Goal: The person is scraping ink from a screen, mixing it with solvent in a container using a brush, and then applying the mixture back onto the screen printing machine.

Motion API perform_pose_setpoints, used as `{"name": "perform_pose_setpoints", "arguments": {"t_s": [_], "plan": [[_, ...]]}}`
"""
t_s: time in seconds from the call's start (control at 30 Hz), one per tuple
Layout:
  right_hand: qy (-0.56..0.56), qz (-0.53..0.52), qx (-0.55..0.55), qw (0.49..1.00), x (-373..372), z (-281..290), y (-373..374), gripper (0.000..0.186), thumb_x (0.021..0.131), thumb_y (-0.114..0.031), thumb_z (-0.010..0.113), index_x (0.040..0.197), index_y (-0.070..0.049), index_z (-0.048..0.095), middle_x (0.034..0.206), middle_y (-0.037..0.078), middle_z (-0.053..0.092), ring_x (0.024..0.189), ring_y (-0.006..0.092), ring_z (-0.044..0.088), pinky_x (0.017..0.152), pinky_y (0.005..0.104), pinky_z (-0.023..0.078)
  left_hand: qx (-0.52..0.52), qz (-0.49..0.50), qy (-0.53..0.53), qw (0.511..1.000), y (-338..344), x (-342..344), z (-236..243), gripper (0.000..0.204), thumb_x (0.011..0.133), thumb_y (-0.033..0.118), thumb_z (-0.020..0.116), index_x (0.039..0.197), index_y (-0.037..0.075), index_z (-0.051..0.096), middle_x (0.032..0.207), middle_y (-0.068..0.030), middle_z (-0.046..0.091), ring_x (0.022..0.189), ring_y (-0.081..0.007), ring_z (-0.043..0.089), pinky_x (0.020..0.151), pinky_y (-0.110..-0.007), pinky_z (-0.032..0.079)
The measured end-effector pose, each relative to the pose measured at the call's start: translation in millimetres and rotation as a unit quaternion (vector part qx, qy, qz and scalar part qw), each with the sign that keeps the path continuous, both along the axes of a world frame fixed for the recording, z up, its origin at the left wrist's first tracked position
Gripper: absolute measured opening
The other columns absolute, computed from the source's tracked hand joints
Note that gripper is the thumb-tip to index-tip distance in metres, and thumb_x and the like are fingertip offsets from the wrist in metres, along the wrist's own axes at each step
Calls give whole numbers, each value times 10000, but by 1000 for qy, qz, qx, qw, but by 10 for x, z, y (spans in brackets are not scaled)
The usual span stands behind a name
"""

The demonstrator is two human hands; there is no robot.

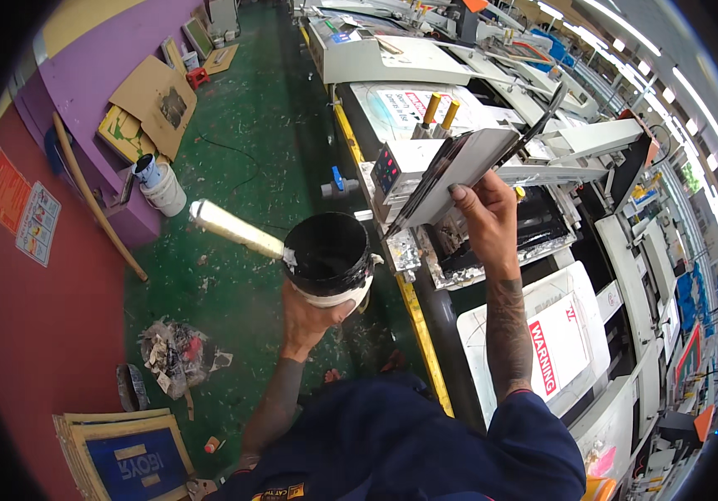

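Left hand [316, 321]: gripping round white black-lined tub [351, 295], frame centre.
Right hand [490, 213]: pinching flat grey plate [452, 185], upper right.
Tub interior [326, 250]: black; contents unclear.

The wide fisheye camera sits on the left of my head and looks steeply down and ahead, over my dark shirt [426, 442] at six o'clock. My left hand [317, 319] is near, at seven just off centre; my right hand [490, 213] between two and three. Floor [238, 179] recedes toward eleven; ceiling lights [710, 130] edge in at two.
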State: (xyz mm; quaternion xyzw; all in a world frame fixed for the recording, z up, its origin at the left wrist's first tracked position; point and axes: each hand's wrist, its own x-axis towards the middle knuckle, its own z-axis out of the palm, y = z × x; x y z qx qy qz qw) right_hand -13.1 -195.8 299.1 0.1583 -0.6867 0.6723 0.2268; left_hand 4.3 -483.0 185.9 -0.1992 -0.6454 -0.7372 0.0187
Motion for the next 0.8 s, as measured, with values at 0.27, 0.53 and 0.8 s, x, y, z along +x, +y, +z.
{"name": "perform_pose_setpoints", "arguments": {"t_s": [0.27,0.53,0.8], "plan": [[-40,62,156,985,-63,280,2,351,974,-109,756,1277,54,689,1073,67,758,962,98,662,865,272,543,-52,-29,-15,998,8,-47,-56,911,652,137,932,1416,-21,462,1280,-139,689,1136,-211,704,1008,-361,573],[-63,107,402,907,-138,279,245,355,935,-146,777,1252,2,717,995,154,774,873,179,741,789,337,580,-49,-18,-12,999,-55,-44,-13,863,664,102,913,1397,-32,479,1220,-115,721,1073,-222,728,1014,-372,566],[-210,28,309,927,344,-536,796,320,965,-86,742,1251,44,683,1083,85,767,960,141,699,832,328,566,-42,81,31,995,-260,-44,-349,722,688,143,881,1330,-1,584,1189,-103,737,1022,-206,709,1049,-374,515]]}}
